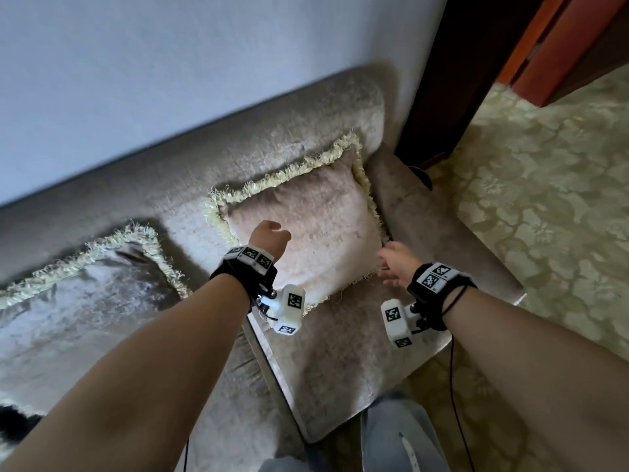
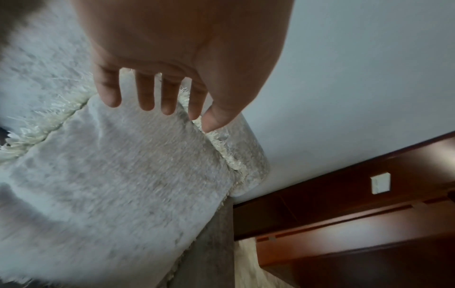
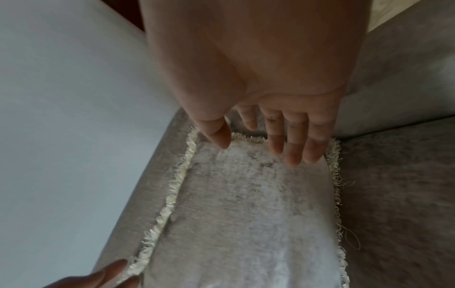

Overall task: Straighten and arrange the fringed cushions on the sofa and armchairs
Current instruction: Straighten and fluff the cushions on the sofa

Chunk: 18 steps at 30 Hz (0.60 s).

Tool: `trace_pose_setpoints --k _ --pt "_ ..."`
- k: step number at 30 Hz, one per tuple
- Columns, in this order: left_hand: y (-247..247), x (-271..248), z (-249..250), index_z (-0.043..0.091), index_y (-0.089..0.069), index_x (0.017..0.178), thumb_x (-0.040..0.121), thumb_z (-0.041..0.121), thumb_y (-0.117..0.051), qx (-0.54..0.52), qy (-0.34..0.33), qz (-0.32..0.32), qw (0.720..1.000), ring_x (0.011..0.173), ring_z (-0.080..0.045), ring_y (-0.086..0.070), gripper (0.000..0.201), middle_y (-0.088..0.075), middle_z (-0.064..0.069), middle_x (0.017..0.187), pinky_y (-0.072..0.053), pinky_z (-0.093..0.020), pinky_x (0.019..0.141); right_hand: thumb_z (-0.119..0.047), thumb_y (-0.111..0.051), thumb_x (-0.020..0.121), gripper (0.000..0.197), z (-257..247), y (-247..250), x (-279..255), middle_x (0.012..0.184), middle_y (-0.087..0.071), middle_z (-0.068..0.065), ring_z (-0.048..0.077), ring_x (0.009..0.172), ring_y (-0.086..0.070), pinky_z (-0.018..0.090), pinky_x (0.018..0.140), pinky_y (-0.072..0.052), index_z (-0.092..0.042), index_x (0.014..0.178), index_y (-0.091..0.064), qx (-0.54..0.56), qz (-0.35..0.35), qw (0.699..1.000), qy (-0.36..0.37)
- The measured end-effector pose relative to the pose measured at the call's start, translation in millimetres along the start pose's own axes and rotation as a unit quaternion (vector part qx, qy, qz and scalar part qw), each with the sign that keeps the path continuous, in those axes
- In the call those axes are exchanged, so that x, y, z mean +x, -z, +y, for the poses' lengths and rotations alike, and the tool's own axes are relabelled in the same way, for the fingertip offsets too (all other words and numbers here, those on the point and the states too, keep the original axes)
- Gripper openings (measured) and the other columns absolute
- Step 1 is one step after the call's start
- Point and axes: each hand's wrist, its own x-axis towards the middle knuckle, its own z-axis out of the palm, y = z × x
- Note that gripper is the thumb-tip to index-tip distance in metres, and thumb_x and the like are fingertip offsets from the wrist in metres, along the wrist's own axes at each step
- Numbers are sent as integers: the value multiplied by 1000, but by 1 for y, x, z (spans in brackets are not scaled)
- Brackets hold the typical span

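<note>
At the sofa's end, both released hands, left hand and right hand, seemingly brush the cushion.

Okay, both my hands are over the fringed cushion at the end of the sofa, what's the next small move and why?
Probably lower both hands onto its side edges and square it up. The left hand and right hand hover open, fingers extended, gripping nothing, and the end cushion leans against the sofa back turned at a slant.
</note>
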Motion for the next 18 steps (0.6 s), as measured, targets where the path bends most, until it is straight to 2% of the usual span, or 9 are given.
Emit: trace_pose_setpoints --k 3,5,7,9,11,13,15,17,18 --pt "-19 30 5 14 -57 129 87 21 -61 20 31 37 999 111 -29 -60 42 -61 -11 127 -48 -33 90 -24 -51 96 44 -2 3 51 89 -54 5 21 72 -56 32 61 -46 -18 139 -42 -41 -42 998 -12" --pt "-35 52 7 18 -51 133 86 25 -60 42 59 64 995 113 -31 -57 48 -56 -11 131 -49 -42 97 -30 -50 98 44 -7 6 87 93 -55 4 23 85 -59 37 73 -53 -17 139 -41 -64 -74 995 -22" --pt "-48 72 8 20 -41 139 86 25 -60 31 79 102 991 121 -33 -51 57 -47 -12 137 -47 -48 100 -34 -49 98 48 -13 8 118 111 -58 9 29 99 -64 45 91 -55 -17 142 -38 -84 -97 991 -31" --pt "-58 95 12 22 -35 144 87 23 -59 22 87 137 987 129 -34 -42 62 -40 -10 143 -43 -49 104 -29 -49 99 46 -17 10 149 129 -55 17 40 117 -60 52 95 -52 -17 142 -37 -94 -116 988 -46" --pt "-64 116 14 22 -33 147 89 27 -58 46 85 164 982 137 -33 -34 63 -35 -9 149 -34 -48 112 -21 -48 99 43 -19 10 177 135 -50 23 43 120 -57 40 74 -53 -15 139 -37 -115 -139 982 -57" --pt "-68 131 13 26 -37 146 89 31 -60 90 56 201 974 141 -31 -28 62 -31 -8 154 -26 -47 117 -16 -49 97 47 -20 7 199 128 -51 22 34 98 -63 30 54 -43 -18 141 -34 -138 -150 978 -48" --pt "-74 142 10 38 -36 144 88 35 -60 117 61 216 967 145 -32 -17 62 -16 -2 159 -23 -51 118 -13 -54 94 61 -20 3 225 119 -49 14 19 70 -57 23 39 -39 -25 147 -27 -151 -147 977 -39" --pt "-82 150 5 45 -28 146 87 44 -58 178 66 222 956 149 -34 -3 66 -2 6 163 -16 -60 117 -13 -57 92 72 -17 -1 247 121 -46 14 14 60 -51 23 35 -40 -29 151 -19 -163 -144 975 -37" --pt "-84 153 1 44 -24 148 87 48 -58 224 51 225 947 150 -32 1 70 2 7 164 -12 -62 116 -14 -58 91 74 -16 -3 254 126 -48 17 14 61 -51 26 40 -44 -28 152 -18 -167 -137 976 -31"
